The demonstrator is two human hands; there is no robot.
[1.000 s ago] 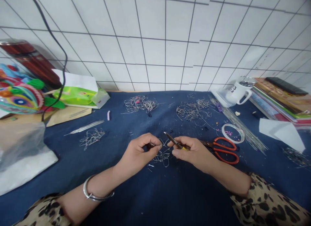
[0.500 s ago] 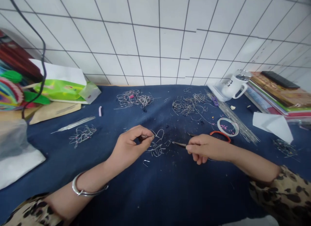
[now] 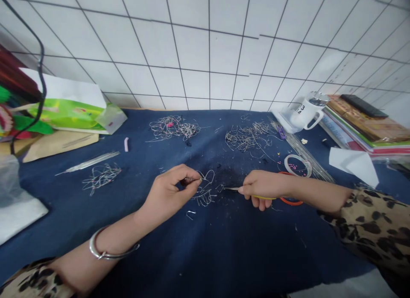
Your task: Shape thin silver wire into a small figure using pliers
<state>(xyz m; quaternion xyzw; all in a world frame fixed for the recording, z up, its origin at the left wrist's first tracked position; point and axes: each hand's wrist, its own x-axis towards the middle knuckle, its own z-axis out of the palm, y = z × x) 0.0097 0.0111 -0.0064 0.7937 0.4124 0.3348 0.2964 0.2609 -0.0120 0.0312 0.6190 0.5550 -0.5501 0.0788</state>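
Note:
My left hand (image 3: 171, 189) is closed, thumb and forefinger pinching a thin silver wire (image 3: 209, 176) whose loop sticks out to the right. Something dark shows inside the curled fingers, too hidden to name. My right hand (image 3: 259, 187) is closed around needle-nose pliers (image 3: 231, 188), with a yellow handle showing under the fingers. Their narrow tip points left, close to a small bent wire piece (image 3: 220, 187) on the cloth. A small heap of bent wires (image 3: 205, 197) lies below my left fingertips. One U-shaped wire (image 3: 191, 213) lies apart, nearer to me.
Tangled wire piles (image 3: 246, 136) lie toward the tiled wall. An orange-handled tool (image 3: 291, 201) is partly behind my right forearm. Beyond it stand a round dish with pink beads (image 3: 286, 163), straight wires (image 3: 299, 149) and a white mug (image 3: 308, 115). Another wire bunch (image 3: 101, 177) lies left.
The pliers have turned in my right hand, bringing a yellow handle into sight, and the hand has shifted slightly left. My left hand keeps its pinch on the wire. The view has moved slightly.

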